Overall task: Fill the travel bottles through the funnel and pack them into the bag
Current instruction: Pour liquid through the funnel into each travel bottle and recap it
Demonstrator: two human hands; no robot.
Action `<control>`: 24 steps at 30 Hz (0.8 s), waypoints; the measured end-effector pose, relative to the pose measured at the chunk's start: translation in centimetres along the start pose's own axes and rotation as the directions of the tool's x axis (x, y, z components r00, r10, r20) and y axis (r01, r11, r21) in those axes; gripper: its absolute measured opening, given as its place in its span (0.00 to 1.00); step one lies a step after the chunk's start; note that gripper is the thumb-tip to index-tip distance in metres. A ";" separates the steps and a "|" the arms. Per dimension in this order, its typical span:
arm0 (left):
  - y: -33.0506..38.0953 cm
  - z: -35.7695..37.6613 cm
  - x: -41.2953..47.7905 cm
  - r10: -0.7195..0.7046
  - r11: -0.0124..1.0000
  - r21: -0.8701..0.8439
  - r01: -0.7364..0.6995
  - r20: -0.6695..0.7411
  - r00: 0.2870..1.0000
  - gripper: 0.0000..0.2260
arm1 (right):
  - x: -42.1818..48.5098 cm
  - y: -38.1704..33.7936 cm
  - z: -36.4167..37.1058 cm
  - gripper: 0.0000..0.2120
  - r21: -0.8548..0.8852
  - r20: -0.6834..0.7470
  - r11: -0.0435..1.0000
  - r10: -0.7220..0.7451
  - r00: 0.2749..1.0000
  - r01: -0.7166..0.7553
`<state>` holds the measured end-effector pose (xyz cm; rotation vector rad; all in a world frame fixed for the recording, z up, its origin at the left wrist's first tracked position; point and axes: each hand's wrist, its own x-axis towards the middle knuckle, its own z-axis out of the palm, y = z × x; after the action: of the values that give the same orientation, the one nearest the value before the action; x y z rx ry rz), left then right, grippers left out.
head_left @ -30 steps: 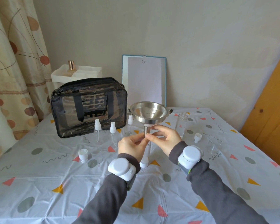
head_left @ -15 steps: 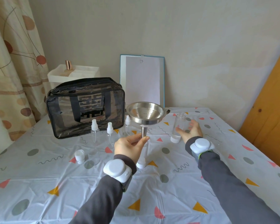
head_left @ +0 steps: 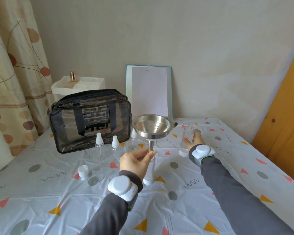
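Note:
A steel funnel (head_left: 152,128) stands with its stem in the neck of a clear travel bottle (head_left: 149,170) with a white base, mid-table. My left hand (head_left: 134,161) pinches the funnel's stem between thumb and fingertips. Farther right, my right hand (head_left: 194,140) curls its fingers around a clear uncapped bottle (head_left: 186,139) standing on the table. Three small spray bottles (head_left: 99,146) (head_left: 115,146) (head_left: 133,138) stand in front of the black see-through bag (head_left: 90,119) at the back left.
A white cap (head_left: 83,172) and a clear cup (head_left: 97,172) sit left of my left hand. A blue-framed board (head_left: 148,90) leans on the wall. A white organiser (head_left: 78,86) stands behind the bag. Curtain at left, wooden panel at right.
My right hand left the funnel stem and reached right to the clear uncapped bottle, now curling around it. My left hand keeps its pinch on the stem.

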<state>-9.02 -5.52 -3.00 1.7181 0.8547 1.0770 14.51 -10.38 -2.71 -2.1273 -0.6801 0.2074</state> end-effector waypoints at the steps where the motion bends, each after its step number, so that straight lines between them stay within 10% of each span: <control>1: 0.1 0.0 0.1 0.002 1.000 0.001 -0.002 0.001 1.000 0.04 | 0.0 -0.1 -0.1 0.23 -0.012 -0.001 1.000 -0.007 1.000 0.007; 15: 0.4 -0.1 0.0 -0.064 0.998 0.019 0.064 0.014 0.998 0.09 | -4.4 -6.4 -5.8 0.22 0.235 -0.172 0.870 -0.401 0.900 0.433; 24: 1.1 -0.3 -0.4 -0.097 0.994 0.049 0.095 0.031 0.995 0.12 | -7.7 -9.1 -8.0 0.24 0.055 -0.119 0.773 -0.624 0.772 0.632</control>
<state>-9.32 -6.12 -2.03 1.7112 0.9385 0.9679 7.51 -15.80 8.58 -1.6921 -1.2590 -0.2295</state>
